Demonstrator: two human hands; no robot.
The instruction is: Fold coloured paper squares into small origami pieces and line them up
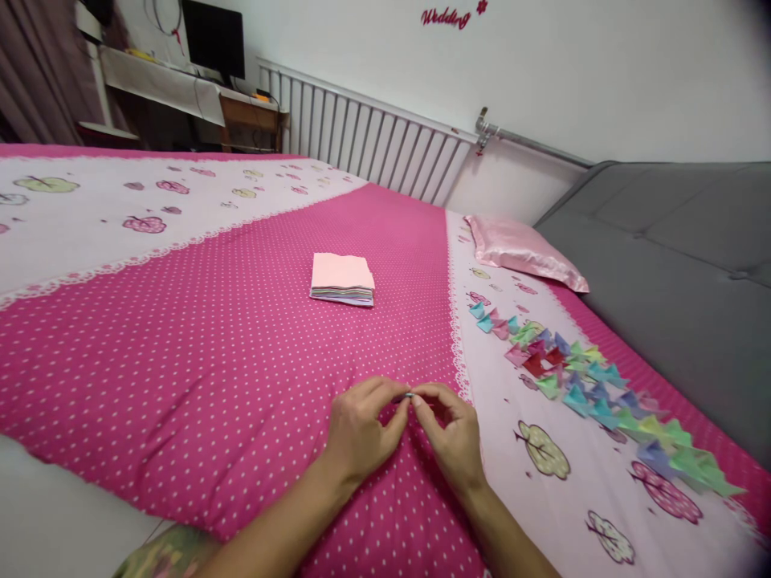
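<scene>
My left hand (366,425) and my right hand (450,433) meet over the pink dotted bedspread (253,361). Between their fingertips both pinch a small piece of folded paper (409,394), of which only a thin pale bluish edge shows; the fingers hide the rest. Beyond my hands lies a stack of square paper sheets (342,273), pale pink on top with other colours below. To the right, several folded paper boats (575,397) in blue, green, pink, red and yellow stand close together in a slanting band.
A pink satin pillow (521,250) rests near the grey padded headboard (662,241). At the back are a silver radiator (361,128) with a pipe, and a desk (162,84) with a black monitor (214,40). My knee in patterned cloth (172,554) shows at the lower left.
</scene>
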